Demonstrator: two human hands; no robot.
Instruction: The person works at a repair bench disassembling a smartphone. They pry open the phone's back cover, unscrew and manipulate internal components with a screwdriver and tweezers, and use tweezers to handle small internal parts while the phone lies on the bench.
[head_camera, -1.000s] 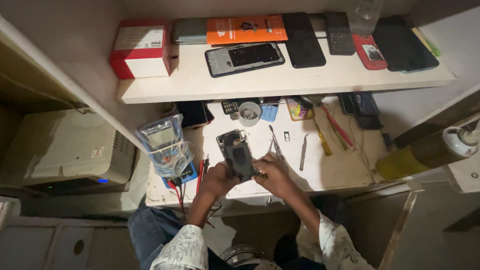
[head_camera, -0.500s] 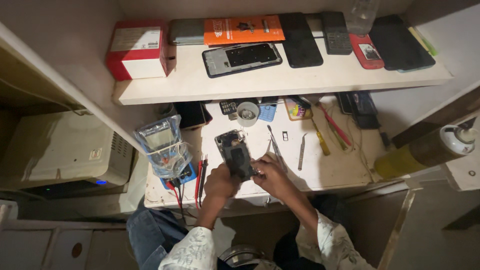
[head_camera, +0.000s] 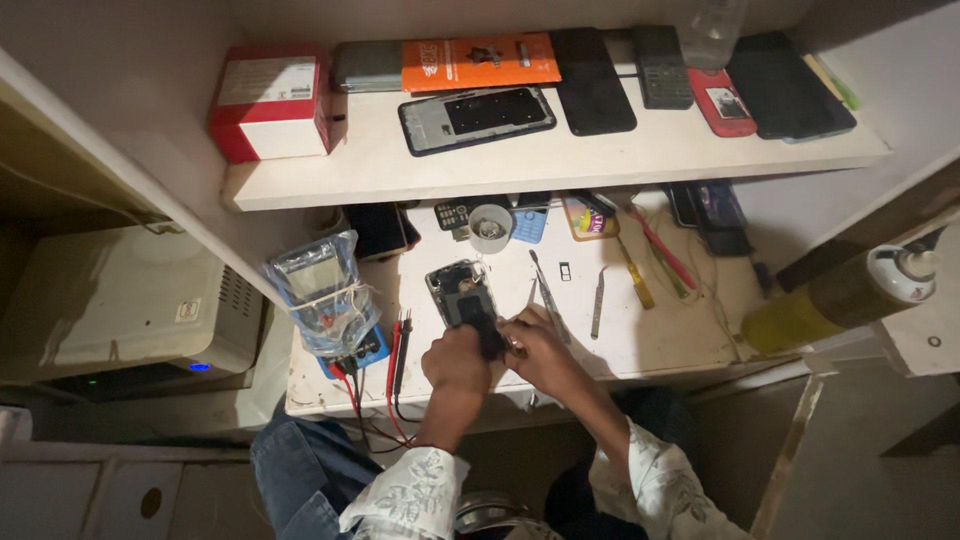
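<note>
I see my left hand closed around the lower end of an opened phone, which lies near the middle of the tabletop, closer to its front edge. My right hand is curled against the phone's lower right side, touching it; whether it pinches a small tool I cannot tell. Just right of the phone lie tweezers and a thin metal tool. Near the tabletop's left edge stands a meter wrapped in plastic, its red and black probes beside it. On the shelf above sit a red box and a phone frame.
</note>
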